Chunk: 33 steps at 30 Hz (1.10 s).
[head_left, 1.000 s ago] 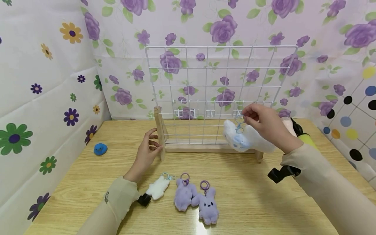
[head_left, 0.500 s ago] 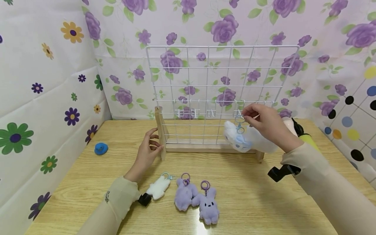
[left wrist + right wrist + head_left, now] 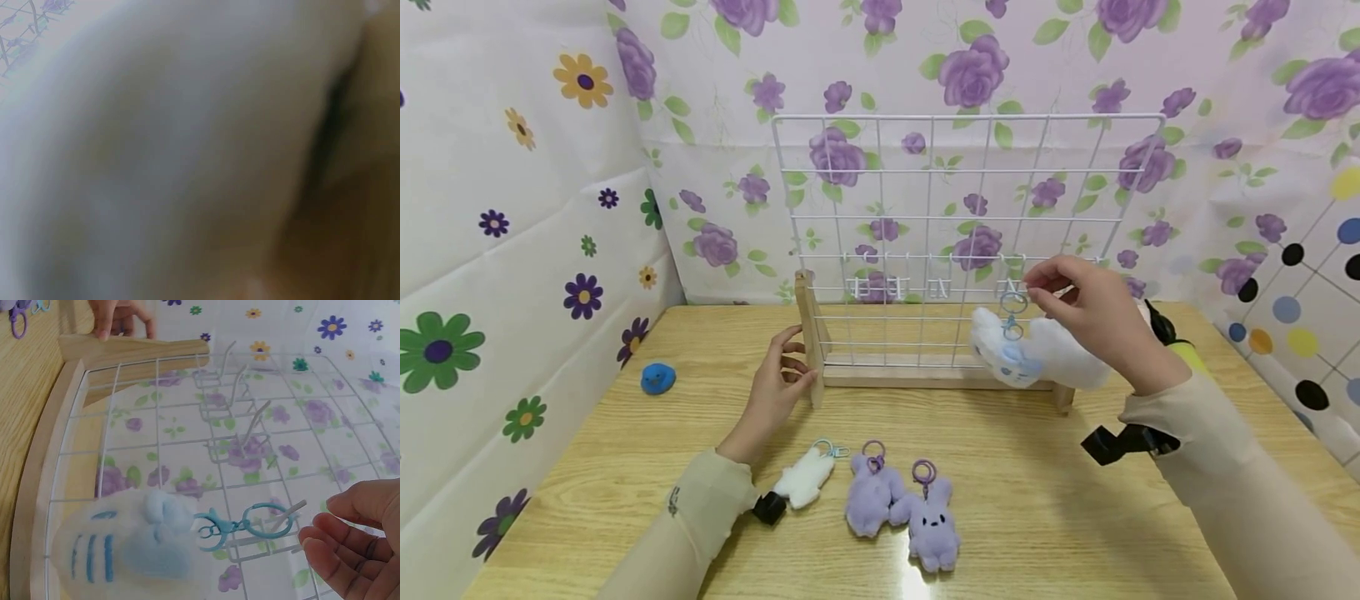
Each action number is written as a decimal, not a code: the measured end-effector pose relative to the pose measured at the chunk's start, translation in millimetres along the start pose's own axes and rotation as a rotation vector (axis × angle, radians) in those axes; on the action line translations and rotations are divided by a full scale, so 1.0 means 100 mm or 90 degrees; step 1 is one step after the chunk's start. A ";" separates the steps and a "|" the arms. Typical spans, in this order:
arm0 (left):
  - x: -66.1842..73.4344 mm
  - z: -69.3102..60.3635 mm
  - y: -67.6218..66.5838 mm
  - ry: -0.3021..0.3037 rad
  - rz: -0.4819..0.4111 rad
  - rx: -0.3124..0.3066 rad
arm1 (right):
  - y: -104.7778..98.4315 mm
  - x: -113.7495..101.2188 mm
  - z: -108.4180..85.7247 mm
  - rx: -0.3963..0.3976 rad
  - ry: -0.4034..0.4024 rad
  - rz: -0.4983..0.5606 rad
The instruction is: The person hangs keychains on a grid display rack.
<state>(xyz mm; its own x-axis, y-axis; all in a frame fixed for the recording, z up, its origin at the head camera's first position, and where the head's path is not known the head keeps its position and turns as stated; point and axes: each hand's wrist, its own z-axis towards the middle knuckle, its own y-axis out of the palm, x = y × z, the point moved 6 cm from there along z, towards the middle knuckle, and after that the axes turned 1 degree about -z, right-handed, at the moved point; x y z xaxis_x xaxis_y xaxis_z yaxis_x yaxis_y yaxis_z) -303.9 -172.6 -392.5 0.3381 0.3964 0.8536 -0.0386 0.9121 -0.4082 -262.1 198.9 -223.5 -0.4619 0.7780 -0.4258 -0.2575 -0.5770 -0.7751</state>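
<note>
A white plush keychain with blue markings [image 3: 125,544] hangs by its light-blue ring [image 3: 267,520] from a white wire hook [image 3: 290,512] at the right of the wire grid rack [image 3: 925,218]. My right hand [image 3: 1086,312] is just beside the ring, thumb and fingers loosely bent. A gap shows between the fingertips and the ring in the right wrist view. At the rack's left end, my left hand [image 3: 773,387] grips the wooden upright [image 3: 809,333] between thumb and fingers. Blur fills most of the left wrist view, hiding that hand's work.
A white plush keychain [image 3: 807,477] and two purple plush keychains [image 3: 871,497] [image 3: 933,527] lie on the table before the rack. More white hooks [image 3: 880,288] hang on the grid. A blue duck [image 3: 658,378] sits far left; a yellow-green object [image 3: 1191,357] is behind my right wrist.
My right hand has let go of the light-blue ring and drawn slightly right and up. The plush keychain stays at the hook, and my left hand has not moved.
</note>
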 end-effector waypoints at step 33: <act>0.11 -0.01 -0.01 -0.018 0.005 -0.004 | 0.37 -0.29 -0.53 0.035 -0.132 0.065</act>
<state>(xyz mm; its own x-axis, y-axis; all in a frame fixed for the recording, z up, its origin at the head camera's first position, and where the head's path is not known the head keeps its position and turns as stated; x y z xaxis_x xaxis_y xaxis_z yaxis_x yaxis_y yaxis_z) -299.1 -169.1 -383.6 0.3108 0.4063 0.8593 -0.0356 0.9084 -0.4166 -213.5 167.6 -264.6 -0.6510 0.6503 -0.3914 -0.2436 -0.6674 -0.7037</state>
